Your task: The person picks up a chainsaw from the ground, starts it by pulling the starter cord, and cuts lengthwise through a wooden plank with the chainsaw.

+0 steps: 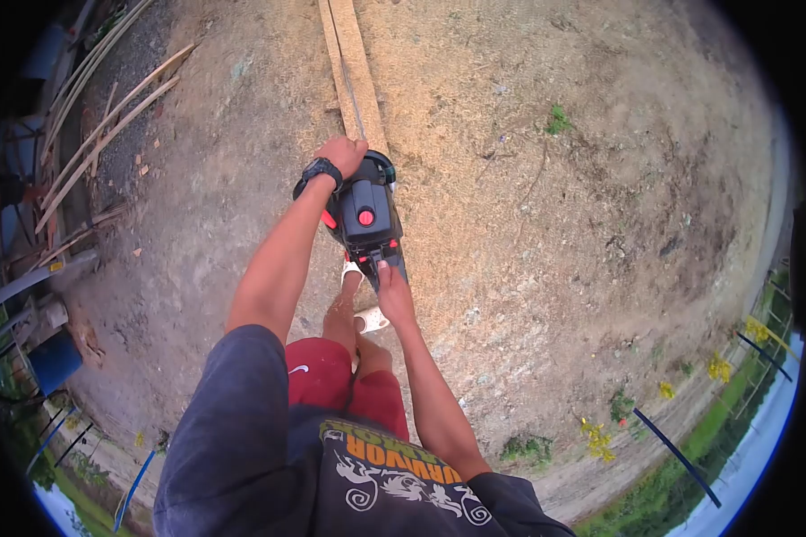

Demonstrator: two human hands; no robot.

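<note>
A black chainsaw (367,213) with red parts is held between my two hands in the head view. My left hand (345,154), with a black watch on its wrist, is closed round the front handle. The rear handle is in my right hand (392,291), its thumb on top and its other fingers mostly hidden. From the saw's front the thin bar runs forward along a long wooden board (364,89), over a dark lengthwise line in the wood. How deep the bar sits in the wood I cannot tell.
Long wooden strips (107,125) lie at the upper left. Sawdust (439,134) covers the ground beside the board. My feet in light shoes (372,319) stand just behind the saw. A blue object (55,362) sits at the far left, and small plants (558,120) grow at the right.
</note>
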